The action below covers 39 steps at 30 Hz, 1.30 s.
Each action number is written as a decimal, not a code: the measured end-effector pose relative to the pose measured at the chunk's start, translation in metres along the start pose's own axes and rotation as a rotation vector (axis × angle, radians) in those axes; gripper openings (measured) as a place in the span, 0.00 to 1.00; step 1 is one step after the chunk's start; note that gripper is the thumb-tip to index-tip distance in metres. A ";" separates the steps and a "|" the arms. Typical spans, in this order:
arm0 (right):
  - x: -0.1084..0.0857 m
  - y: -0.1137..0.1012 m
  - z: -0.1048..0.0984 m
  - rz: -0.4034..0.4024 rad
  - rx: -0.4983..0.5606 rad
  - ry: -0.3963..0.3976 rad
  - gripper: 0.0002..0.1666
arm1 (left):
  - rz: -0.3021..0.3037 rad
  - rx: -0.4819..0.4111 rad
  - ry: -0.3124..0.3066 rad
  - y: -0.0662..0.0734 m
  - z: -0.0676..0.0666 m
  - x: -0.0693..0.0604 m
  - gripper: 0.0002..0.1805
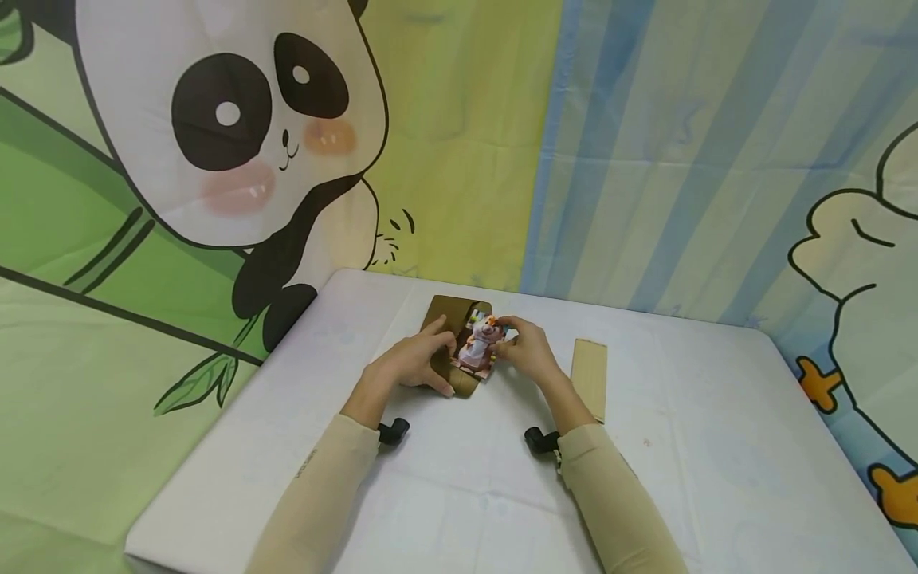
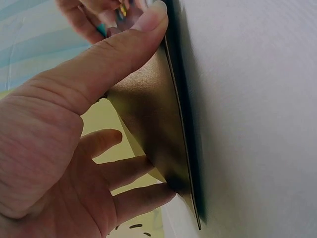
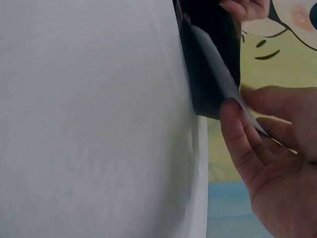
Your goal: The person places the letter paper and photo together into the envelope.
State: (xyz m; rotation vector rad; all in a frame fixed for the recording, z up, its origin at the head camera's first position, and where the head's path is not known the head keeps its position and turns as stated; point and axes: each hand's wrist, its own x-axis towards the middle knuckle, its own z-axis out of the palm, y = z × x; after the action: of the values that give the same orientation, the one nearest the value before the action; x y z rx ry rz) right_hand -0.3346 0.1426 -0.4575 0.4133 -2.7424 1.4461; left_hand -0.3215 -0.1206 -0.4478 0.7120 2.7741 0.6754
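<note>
A flat golden-brown panel (image 1: 445,307) with a dark inner part lies on the white table. My left hand (image 1: 416,359) rests over its left side, thumb and fingers spread apart. In the left wrist view, the thumb (image 2: 124,54) reaches across to the panel's (image 2: 148,109) edge and the other fingers touch it farther along. My right hand (image 1: 529,351) pinches a glossy picture card (image 1: 476,347) printed with a cartoon animal, by its right edge. Tilted above the panel, the thin card (image 3: 218,62) shows edge-on in the right wrist view, its far end close to the dark surface.
A tan rectangular strip (image 1: 590,379) lies on the table (image 1: 681,414) beside my right wrist. Printed cloth with a panda (image 1: 237,119) hangs behind and to the left, and striped cloth (image 1: 681,159) hangs at the back right. Black wrist devices (image 1: 393,431) sit at both cuffs.
</note>
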 end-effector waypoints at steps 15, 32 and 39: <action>0.024 -0.013 0.029 0.012 -0.146 -0.018 0.48 | 0.001 -0.005 -0.001 0.001 0.000 0.000 0.37; 0.025 -0.021 0.044 -0.005 -0.076 -0.030 0.33 | -0.002 -0.018 0.005 -0.001 0.001 0.000 0.37; 0.023 -0.023 0.050 -0.019 -0.050 -0.111 0.35 | 0.014 -0.014 0.010 -0.001 0.000 -0.001 0.34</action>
State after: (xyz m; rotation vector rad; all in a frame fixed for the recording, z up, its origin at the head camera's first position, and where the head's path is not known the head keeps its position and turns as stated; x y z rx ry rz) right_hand -0.3456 0.0840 -0.4647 0.5318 -2.8441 1.3883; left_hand -0.3206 -0.1220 -0.4481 0.7278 2.7730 0.7022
